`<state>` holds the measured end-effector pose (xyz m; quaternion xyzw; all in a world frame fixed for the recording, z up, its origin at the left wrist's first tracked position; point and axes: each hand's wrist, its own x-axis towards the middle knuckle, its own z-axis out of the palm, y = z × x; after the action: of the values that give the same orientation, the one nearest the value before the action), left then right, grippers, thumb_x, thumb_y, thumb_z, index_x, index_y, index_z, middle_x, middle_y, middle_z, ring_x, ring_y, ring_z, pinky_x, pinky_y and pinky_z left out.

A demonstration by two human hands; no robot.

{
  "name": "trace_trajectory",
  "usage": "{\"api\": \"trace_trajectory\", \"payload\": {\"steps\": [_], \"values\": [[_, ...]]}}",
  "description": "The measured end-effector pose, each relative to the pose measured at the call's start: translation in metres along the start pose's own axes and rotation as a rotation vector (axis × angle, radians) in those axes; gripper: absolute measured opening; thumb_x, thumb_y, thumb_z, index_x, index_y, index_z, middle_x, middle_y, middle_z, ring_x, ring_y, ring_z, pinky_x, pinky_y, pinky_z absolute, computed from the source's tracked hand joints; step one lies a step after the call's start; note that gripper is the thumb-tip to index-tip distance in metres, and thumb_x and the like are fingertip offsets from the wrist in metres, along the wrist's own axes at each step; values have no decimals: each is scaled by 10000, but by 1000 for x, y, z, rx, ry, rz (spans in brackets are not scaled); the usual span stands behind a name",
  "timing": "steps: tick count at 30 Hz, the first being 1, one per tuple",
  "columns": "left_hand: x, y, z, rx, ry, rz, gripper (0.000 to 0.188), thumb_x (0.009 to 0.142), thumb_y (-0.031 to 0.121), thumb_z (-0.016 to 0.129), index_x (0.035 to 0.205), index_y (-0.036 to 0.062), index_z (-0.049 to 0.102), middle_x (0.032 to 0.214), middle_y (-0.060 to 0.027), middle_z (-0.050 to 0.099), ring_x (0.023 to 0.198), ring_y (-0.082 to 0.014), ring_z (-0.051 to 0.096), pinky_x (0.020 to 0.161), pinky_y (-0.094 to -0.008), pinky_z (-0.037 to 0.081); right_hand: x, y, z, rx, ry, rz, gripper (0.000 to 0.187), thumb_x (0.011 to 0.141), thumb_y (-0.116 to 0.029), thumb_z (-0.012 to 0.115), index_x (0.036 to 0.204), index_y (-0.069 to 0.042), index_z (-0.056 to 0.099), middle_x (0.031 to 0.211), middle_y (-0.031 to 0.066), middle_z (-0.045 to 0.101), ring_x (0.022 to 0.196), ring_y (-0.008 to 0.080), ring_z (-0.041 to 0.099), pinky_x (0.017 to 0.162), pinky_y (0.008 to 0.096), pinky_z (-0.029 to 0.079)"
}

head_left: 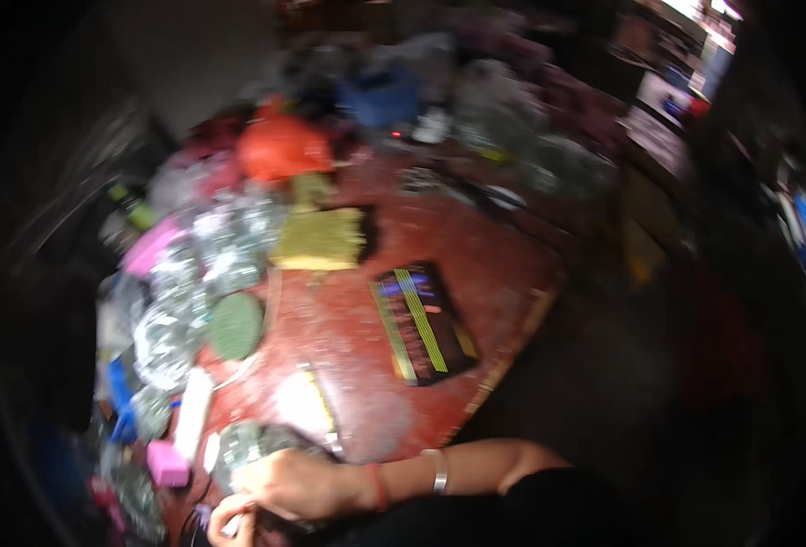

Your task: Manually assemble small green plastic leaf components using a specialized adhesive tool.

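Note:
My right hand (pixel 301 485) reaches in from the lower right, a red band and a silver bracelet on its wrist. Its fingers look curled, but what they hold is hidden. Just below it, at the lower edge, my left hand (pixel 233 523) shows only partly; its fingers are bent together, and blur hides whatever is in them. The two hands are close to each other. A crumpled clear plastic bag (pixel 241 448) lies right behind my right hand. Farther up is a thin strip with a yellow edge (pixel 319 401), beside a bright glare.
On the red table (pixel 330 319) lie a black box with yellow stripes (pixel 421 324), a yellow cloth (pixel 319 240) and a round green pad (pixel 236 326). Clear plastic packs (pixel 168 337), a white bar (pixel 193 415) and a pink block (pixel 168 463) crowd the left. An orange bag (pixel 284 148) sits behind.

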<state>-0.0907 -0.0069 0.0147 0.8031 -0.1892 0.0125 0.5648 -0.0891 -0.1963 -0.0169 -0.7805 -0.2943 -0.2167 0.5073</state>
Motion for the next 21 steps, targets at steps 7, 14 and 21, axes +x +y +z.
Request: {"api": "trace_trajectory", "payload": {"steps": [7,14,21], "values": [[-10,8,-2,82,-16,53,240,701,-47,760,925,28,713,883,-77,699,952,-237,676,860,-377,534,4,-23,-47,-10,-225,146,193,914,-106,704,1090,-39,664,899,161,688,801,326,700,687,407,559],[0,7,3,303,89,486,293,730,-54,763,1004,9,677,965,-130,661,857,-321,681,744,-394,565,25,-35,-33,75,-251,150,290,905,44,647,1191,1,662,977,186,698,887,335,708,793,380,558],[4,-3,7,292,256,409,253,796,-48,805,1012,-10,678,887,-139,686,750,-269,703,632,-334,570,20,-23,-25,385,-151,528,196,959,4,650,1143,44,704,971,128,765,868,130,727,793,270,568]]}}
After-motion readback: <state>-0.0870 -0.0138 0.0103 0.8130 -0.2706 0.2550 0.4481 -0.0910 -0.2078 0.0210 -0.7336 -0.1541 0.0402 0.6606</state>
